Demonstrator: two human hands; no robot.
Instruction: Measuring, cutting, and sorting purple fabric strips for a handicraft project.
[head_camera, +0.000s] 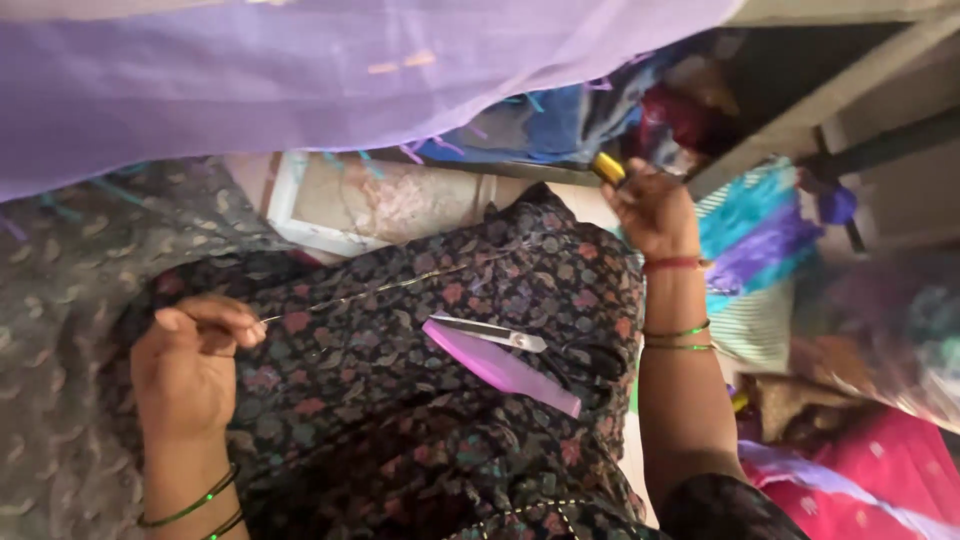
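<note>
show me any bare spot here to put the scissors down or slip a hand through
One bare patch: the pale floor slab between the purple cloth and the dark floral fabric. The lap is taken by scissors and a lilac strip. Right of the right hand, piled fabrics crowd everything.

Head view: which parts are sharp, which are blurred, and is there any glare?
Head view: soft daylight, no harsh glare; the left hand, the purple flat comb and the steel scissors on the dark floral cloth are fairly sharp; the lilac sheer fabric on top and the right edge are blurred.
</note>
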